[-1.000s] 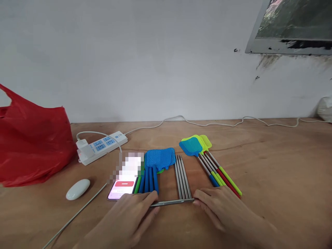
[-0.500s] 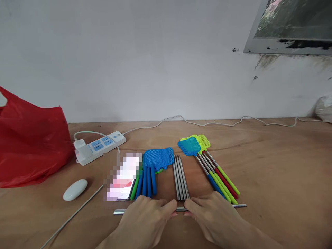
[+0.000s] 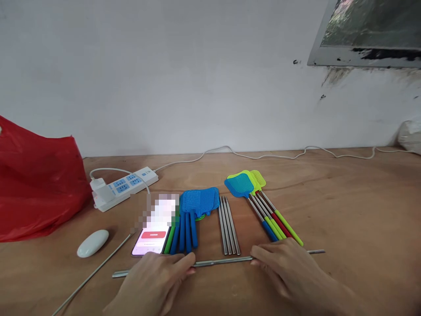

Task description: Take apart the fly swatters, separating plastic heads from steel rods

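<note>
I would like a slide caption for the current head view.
Left hand and right hand grip one metal rod, with other rods and colourful fly swatters beyond on a wooden table.

Hands [image 3: 149, 278], 2. Held rod [image 3: 226, 261], 1. Loose rods [image 3: 229, 228], 4. Left-pile blue handles [image 3: 188, 232], 4; green handle [image 3: 169, 241], 1. Phone [image 3: 151, 242], 1. Power strip [image 3: 131, 188], 1. Bag [image 3: 39, 184], 1.

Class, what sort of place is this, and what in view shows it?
Probably a simple indoor workspace, perhaps at home or in a small workshop: a wooden table, a power strip lying on it, and a metal rod held near grouped fly swatters.
</note>
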Demonstrator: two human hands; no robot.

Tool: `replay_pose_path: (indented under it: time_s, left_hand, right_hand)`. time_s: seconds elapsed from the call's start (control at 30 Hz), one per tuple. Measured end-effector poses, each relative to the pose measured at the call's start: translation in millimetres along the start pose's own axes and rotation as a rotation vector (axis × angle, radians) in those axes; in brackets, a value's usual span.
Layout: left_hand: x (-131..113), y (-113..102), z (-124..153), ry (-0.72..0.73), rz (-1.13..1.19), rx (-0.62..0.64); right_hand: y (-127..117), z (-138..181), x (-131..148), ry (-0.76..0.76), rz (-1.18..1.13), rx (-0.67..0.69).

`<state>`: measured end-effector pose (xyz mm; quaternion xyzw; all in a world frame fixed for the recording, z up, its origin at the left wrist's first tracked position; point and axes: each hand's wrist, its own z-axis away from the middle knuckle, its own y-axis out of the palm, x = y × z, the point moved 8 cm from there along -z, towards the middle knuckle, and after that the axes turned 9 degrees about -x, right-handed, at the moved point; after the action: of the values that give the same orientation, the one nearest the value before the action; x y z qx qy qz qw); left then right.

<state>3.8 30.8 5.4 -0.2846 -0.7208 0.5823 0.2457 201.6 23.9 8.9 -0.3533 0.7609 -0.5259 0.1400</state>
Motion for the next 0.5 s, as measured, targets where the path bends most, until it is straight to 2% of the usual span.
replay_pose_path:
  time_s: [0.13,0.3,0.5]
  left_hand:
    - [3.6,2.8,5.5,0.005,0.021,-0.001]
    - [-5.3,4.9,0.4,-0.05,0.139,-0.009]
    - [-25.8,6.7,-13.5,-0.019,0.158,-0.01]
  right_hand:
    - [0.0,4.1,0.6,0.001,0.02,0.033]
    - [4.0,-1.6,13.3,0.012,0.008,0.107]
    - [10.9,-18.9,31.8,-0.057,0.114,0.054]
